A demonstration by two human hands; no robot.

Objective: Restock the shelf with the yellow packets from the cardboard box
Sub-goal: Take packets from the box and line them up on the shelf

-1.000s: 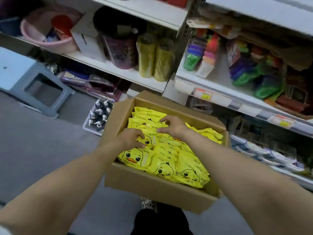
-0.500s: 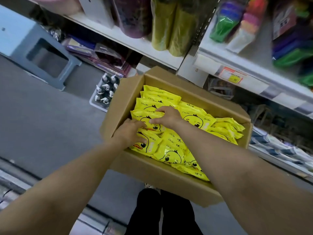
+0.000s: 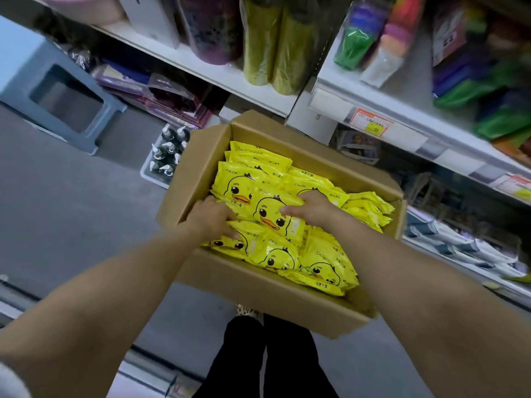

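Yellow packets (image 3: 275, 254) printed with a duck face fill the cardboard box (image 3: 258, 294) in my head view; they lie in overlapping rows, flat at the near end and standing on edge along the far right wall; none of them is on the shelf (image 3: 402, 122) yet. The box sits open-topped with its flaps folded out, just in front of the shelf and above the person's black trousers (image 3: 273, 363). The left hand (image 3: 212, 218) is on the packets at the near left of the box, its fingers curled down round the edge of one packet and gripping it; the right hand (image 3: 313, 208) lies on a packet near the middle, one finger stretched across the duck face; its thumb is hidden, so I cannot tell whether it grasps or only presses. To the left of the box a white tray (image 3: 149, 173) on the floor holds dark bottles (image 3: 169, 150) with pale nozzles; a grey stool (image 3: 57, 90) stands further left; on the shelf above, two yellow-green rolls (image 3: 267, 47) stand side by side, and a red and yellow price tag (image 3: 370, 124) is fixed to the shelf edge.

Against half a second ago, the right hand has slid to the right; the hands, then almost touching, are now apart, with a whole duck face showing between them; the left hand has barely shifted.
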